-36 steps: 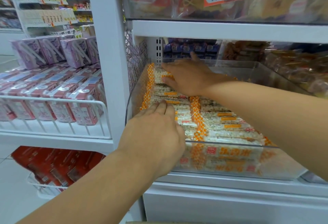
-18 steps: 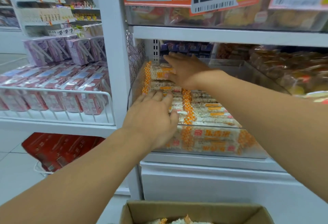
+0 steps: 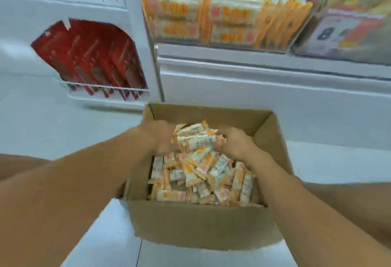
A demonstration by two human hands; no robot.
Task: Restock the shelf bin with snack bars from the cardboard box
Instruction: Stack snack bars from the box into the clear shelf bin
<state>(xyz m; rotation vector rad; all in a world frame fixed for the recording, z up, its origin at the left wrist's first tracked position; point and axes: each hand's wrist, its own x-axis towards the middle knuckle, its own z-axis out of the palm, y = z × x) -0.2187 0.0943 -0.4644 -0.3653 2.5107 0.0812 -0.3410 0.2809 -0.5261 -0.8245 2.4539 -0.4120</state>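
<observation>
blurred shelf bin (image 3: 222,12); hands' (image 3: 196,139) fingers buried among boxed snack bars (image 3: 201,173)

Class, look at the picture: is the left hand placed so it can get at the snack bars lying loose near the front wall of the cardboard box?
Probably yes. The cardboard box is open-topped, and the left hand is already inside it, gripping a bunch of bars with the right hand. Nothing covers the loose snack bars, though the left hand is occupied.
</observation>
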